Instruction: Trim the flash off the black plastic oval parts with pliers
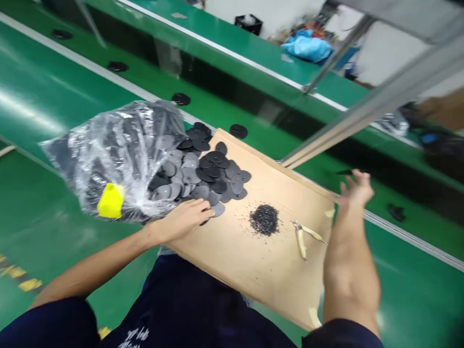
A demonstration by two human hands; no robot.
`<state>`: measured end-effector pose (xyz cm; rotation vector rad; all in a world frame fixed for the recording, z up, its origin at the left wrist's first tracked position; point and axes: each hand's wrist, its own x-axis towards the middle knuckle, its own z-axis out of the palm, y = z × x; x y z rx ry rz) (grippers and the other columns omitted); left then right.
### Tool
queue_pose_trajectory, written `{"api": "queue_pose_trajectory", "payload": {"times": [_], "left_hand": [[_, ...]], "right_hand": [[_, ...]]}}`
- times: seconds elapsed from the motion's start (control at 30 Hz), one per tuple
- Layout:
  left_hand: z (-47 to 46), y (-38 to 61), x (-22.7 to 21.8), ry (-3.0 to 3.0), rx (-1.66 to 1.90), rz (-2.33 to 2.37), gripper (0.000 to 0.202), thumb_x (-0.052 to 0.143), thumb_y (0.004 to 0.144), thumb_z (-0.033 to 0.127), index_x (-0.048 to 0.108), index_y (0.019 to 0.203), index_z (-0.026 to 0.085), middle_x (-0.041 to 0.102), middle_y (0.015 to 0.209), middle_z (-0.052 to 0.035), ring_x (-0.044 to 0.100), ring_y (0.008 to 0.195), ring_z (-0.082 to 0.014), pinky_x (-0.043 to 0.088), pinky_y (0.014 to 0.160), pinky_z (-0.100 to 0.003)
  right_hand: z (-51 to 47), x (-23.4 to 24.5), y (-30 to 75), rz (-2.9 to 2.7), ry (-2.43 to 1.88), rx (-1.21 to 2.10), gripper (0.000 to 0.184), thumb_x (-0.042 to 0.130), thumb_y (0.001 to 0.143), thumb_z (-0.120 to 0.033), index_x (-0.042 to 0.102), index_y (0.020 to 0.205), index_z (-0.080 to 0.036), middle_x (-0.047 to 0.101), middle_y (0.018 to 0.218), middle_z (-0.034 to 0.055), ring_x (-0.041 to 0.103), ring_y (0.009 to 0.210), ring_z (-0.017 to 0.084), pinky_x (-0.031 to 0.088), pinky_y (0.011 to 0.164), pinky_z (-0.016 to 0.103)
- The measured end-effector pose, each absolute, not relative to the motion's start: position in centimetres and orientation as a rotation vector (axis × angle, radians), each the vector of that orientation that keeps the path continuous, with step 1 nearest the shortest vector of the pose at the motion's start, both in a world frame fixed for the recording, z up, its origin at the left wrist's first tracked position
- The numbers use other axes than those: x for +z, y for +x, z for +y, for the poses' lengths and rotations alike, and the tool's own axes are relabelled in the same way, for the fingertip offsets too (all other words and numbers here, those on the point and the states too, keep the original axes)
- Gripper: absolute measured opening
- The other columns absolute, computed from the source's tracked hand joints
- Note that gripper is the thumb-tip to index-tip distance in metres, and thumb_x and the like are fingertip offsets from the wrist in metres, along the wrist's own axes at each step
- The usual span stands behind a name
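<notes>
Beyond the tray edge (308, 186), right hand (357, 189)

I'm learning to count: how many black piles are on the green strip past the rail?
5: four piles left of the right hand, one pile to its right. Others may be hidden.

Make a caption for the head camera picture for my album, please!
Left hand at heaped dark discs, right hand stretched out over the green strip, pliers lying on the board.
</notes>
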<state>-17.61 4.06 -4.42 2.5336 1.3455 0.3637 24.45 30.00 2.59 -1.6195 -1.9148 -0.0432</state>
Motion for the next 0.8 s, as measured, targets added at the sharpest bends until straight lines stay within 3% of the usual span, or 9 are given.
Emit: {"api": "queue_pose_trajectory", "payload": {"times": [0.1, 0.2, 0.27, 0.37, 0.43, 0.5, 0.6, 0.8], "left_hand": [[3.6, -17.4, -4.7, 2.49, 0.51, 1.253, 0.022, 0.046, 0.095, 0.006, 0.063, 0.098, 0.02, 0.064, 0.1, -0.0065, 0.061, 0.09, -0.0212, 0.05, 0.082, -0.034], [3.6, -17.5, -3.4, 2.366, 0.679, 1.156, 0.02, 0.042, 0.103, 0.017, 0.062, 0.104, 0.02, 0.063, 0.1, -0.0059, 0.059, 0.088, -0.0194, 0.048, 0.081, -0.033], [4.1, -16.7, -1.8, 2.33, 0.794, 1.123, 0.021, 0.041, 0.104, 0.019, 0.061, 0.11, 0.021, 0.063, 0.1, -0.0061, 0.058, 0.093, -0.02, 0.048, 0.088, -0.036], [6.0, -14.3, 0.7, 2.332, 1.011, 1.087, 0.022, 0.042, 0.103, 0.017, 0.061, 0.112, 0.021, 0.063, 0.1, -0.0059, 0.057, 0.113, -0.023, 0.04, 0.111, -0.047], [7.9, -12.2, 2.1, 2.309, 1.13, 1.035, 0.022, 0.041, 0.103, 0.018, 0.061, 0.111, 0.021, 0.064, 0.101, -0.0049, 0.057, 0.118, -0.0223, 0.039, 0.114, -0.049], [10.0, -10.1, 3.3, 2.241, 1.248, 1.021, 0.022, 0.039, 0.104, 0.02, 0.06, 0.11, 0.019, 0.065, 0.105, -0.0063, 0.06, 0.114, -0.021, 0.046, 0.108, -0.044], [13.2, -7.3, 4.4, 2.079, 1.412, 1.012, 0.021, 0.04, 0.105, 0.024, 0.059, 0.111, 0.017, 0.064, 0.106, -0.0079, 0.062, 0.102, -0.0179, 0.053, 0.095, -0.036], [17.2, -4.5, 3.6, 1.829, 1.618, 0.927, 0.012, 0.056, 0.1, 0.031, 0.059, 0.098, 0.019, 0.058, 0.093, -0.0021, 0.06, 0.085, -0.0126, 0.055, 0.08, -0.027]], "right_hand": [[28.2, 3.1, 27.0, -1.724, -1.719, 0.014, 0.096, -0.012, 0.096, -0.058, 0.052, 0.144, -0.006, 0.062, 0.126, 0.0303, 0.066, 0.093, 0.027, 0.047, 0.068, 0.036], [24.6, 3.8, 28.3, -1.614, -1.642, 0.152, 0.097, -0.027, 0.091, -0.053, 0.033, 0.158, -0.017, 0.047, 0.15, 0.0246, 0.063, 0.12, 0.031, 0.052, 0.076, 0.041], [21.9, 3.9, 27.6, -1.566, -1.377, 0.442, 0.093, -0.025, 0.091, -0.06, 0.029, 0.16, -0.026, 0.039, 0.158, 0.0193, 0.055, 0.134, 0.034, 0.054, 0.084, 0.05], [19.1, 3.1, 24.9, -1.534, -1.128, 0.754, 0.076, -0.002, 0.097, -0.067, 0.041, 0.152, -0.037, 0.043, 0.157, 0.0132, 0.052, 0.137, 0.034, 0.052, 0.093, 0.058], [18.2, 2.4, 22.5, -1.523, -1.13, 0.857, 0.054, 0.024, 0.101, -0.059, 0.047, 0.144, -0.037, 0.051, 0.151, 0.0112, 0.06, 0.129, 0.031, 0.054, 0.093, 0.056], [17.6, 1.9, 20.0, -1.497, -1.184, 0.952, 0.045, 0.044, 0.097, -0.05, 0.05, 0.14, -0.035, 0.059, 0.142, 0.0105, 0.067, 0.117, 0.029, 0.058, 0.089, 0.051], [16.8, 2.5, 16.5, -1.355, -1.254, 1.164, 0.047, 0.059, 0.091, -0.048, 0.055, 0.133, -0.029, 0.068, 0.128, 0.009, 0.072, 0.107, 0.027, 0.062, 0.086, 0.047], [15.3, 4.5, 13.3, -1.233, -1.128, 1.406, 0.059, 0.071, 0.084, -0.052, 0.054, 0.136, -0.027, 0.073, 0.117, 0.008, 0.075, 0.098, 0.026, 0.065, 0.081, 0.042]]}}
